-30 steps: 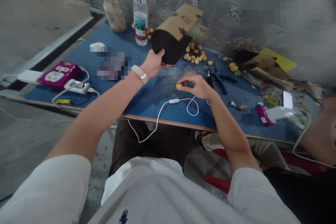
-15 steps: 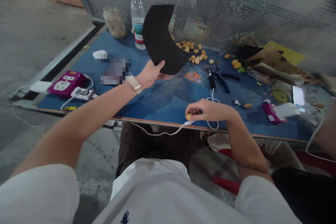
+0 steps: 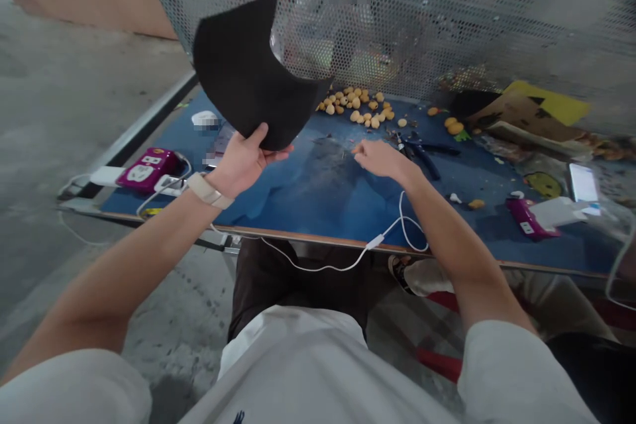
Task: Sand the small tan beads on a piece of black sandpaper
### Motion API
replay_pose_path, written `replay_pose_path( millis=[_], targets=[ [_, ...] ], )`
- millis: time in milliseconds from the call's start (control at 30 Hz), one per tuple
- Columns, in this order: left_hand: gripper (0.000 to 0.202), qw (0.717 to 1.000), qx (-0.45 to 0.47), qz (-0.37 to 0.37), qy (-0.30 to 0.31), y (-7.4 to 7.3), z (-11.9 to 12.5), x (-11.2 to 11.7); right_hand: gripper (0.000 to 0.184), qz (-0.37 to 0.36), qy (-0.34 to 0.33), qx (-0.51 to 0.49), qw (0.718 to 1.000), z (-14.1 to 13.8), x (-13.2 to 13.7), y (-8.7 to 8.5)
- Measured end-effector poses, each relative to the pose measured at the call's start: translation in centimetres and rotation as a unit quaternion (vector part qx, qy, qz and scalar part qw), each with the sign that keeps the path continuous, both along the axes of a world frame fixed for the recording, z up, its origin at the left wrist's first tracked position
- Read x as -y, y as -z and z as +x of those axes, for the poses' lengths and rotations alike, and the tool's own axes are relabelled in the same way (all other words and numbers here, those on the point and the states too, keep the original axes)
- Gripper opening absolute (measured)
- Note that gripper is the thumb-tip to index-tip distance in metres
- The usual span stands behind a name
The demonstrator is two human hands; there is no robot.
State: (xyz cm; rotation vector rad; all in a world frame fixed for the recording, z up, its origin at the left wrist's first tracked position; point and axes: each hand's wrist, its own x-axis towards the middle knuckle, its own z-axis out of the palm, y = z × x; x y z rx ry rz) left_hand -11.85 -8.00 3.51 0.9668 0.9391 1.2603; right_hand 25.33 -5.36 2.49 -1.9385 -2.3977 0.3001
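Observation:
My left hand point(image 3: 244, 161) grips the lower edge of a curved black sheet point(image 3: 246, 73) and holds it up above the blue table point(image 3: 318, 192). My right hand point(image 3: 377, 158) reaches out over the table's middle, fingers curled together, and what they hold is hidden. Beyond it lies a pile of small yellow-brown nuts point(image 3: 355, 106). A white cable point(image 3: 348, 262) hangs over the table's near edge below my right forearm.
A purple power strip point(image 3: 146, 169) with white plugs sits at the left edge. Black pliers point(image 3: 417, 149), two more nuts point(image 3: 453, 124), a purple gadget point(image 3: 527, 218), a phone point(image 3: 582, 182) and cardboard scraps point(image 3: 521, 116) lie to the right. Perforated metal mesh point(image 3: 447, 13) backs the table.
My left hand has lifted the black sheet higher and leftward, covering the bottle. My right hand moved from the near table edge forward to the middle; the nut it held is no longer visible.

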Motion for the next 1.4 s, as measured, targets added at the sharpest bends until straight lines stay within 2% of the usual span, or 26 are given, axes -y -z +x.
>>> replay_pose_path(
  millis=[133, 267, 367, 500, 567, 667, 733, 833, 933, 1000, 1100, 1233, 1300, 1400],
  targets=[
    [0.034, 1.0, 0.004, 0.005, -0.005, -0.1, -0.5, 1.8, 0.019, -0.027, 0.024, 0.01, 0.999, 0.0, 0.7, 0.1],
    [0.018, 1.0, 0.018, 0.0, -0.017, -0.6, -1.1, 2.9, 0.026, -0.043, 0.014, -0.002, 0.999, 0.1, 1.2, -0.5],
    [0.014, 0.999, 0.03, -0.006, -0.038, -1.2, -1.9, 3.0, 0.041, -0.062, -0.002, 0.046, 0.997, -0.5, 1.1, -1.1],
    [0.022, 0.998, 0.023, -0.021, -0.06, -1.3, -2.8, 3.1, 0.055, -0.1, -0.035, 0.12, 0.987, -1.4, 0.7, -1.9],
    [0.025, 0.997, 0.023, -0.029, -0.061, -1.1, -2.9, 3.2, 0.051, -0.082, -0.032, 0.128, 0.988, -1.5, -0.2, -2.3],
    [0.02, 0.997, 0.028, -0.039, -0.059, -0.8, -2.5, 3.3, 0.035, -0.02, 0.0, 0.111, 0.994, -1.3, -2.6, -2.4],
    [0.01, 0.997, 0.027, -0.041, -0.056, -0.4, -2.1, 3.4, 0.022, 0.011, 0.016, 0.094, 0.995, -0.9, -4.3, -2.0],
    [0.01, 0.998, 0.017, -0.03, -0.055, 0.0, -1.7, 3.1, 0.022, 0.004, 0.028, 0.046, 0.999, 0.0, -5.8, -0.8],
    [0.019, 0.999, 0.003, -0.018, -0.043, 0.0, -1.2, 2.1, 0.03, 0.005, 0.028, -0.011, 1.0, 1.3, -6.5, 0.4],
    [0.027, 0.999, 0.0, -0.014, -0.03, -0.3, -0.3, 0.9, 0.028, 0.012, 0.02, -0.036, 0.999, 2.0, -6.9, 1.0],
    [0.031, 1.0, 0.011, -0.012, -0.021, -1.2, 1.9, -1.6, 0.02, 0.002, 0.013, -0.054, 0.998, 2.7, -7.5, 1.5],
    [0.031, 0.999, 0.043, -0.012, 0.006, -2.1, 5.6, -5.3, 0.017, -0.007, 0.046, -0.061, 0.997, 2.6, -7.5, 1.6],
    [0.034, 0.999, 0.038, -0.021, 0.026, -2.0, 7.1, -6.7, 0.022, -0.012, 0.054, -0.044, 0.997, 2.3, -7.3, 1.4],
    [0.042, 0.998, 0.032, -0.025, 0.055, -1.0, 8.5, -7.6, 0.032, -0.027, 0.035, 0.01, 0.999, 1.6, -7.1, 1.1]
  ],
)
